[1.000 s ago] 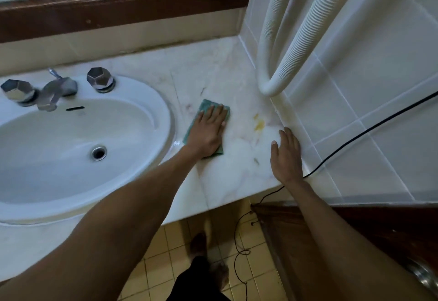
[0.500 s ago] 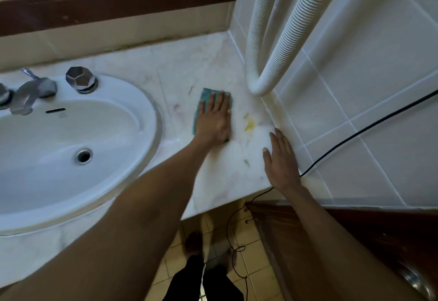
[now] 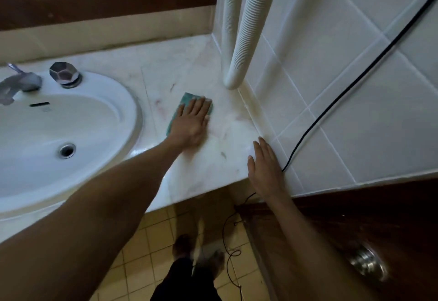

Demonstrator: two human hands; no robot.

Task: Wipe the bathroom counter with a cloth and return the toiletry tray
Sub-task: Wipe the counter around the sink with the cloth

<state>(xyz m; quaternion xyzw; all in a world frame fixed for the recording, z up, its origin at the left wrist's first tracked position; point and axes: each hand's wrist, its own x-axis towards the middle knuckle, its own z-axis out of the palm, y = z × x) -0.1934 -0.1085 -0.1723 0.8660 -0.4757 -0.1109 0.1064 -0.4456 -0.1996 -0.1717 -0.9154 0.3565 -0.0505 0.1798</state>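
The cloth (image 3: 189, 107) is pressed flat on the counter (image 3: 213, 165) under the left hand (image 3: 190, 123), fingers spread and extended over it rather than curled round it, so that the whole palm bears down and the cloth is kept in full contact with the marble. It lies between the sink (image 3: 71, 134), on the left, and the tiled wall (image 3: 331, 111), on the right, near the foot of the hose (image 3: 241, 59). The right hand (image 3: 265, 170) is laid open and empty at the near right corner of the counter, its outer edge just beside the wall, most likely as a brace while weight is leaned forward. A cable (image 3: 331, 106) runs down the tiles and passes behind that hand. Faint pinkish smears and a small dark mark are left on the marble near the cloth, so wiping is judged unfinished. No toiletry tray can be seen; its return is not yet begun
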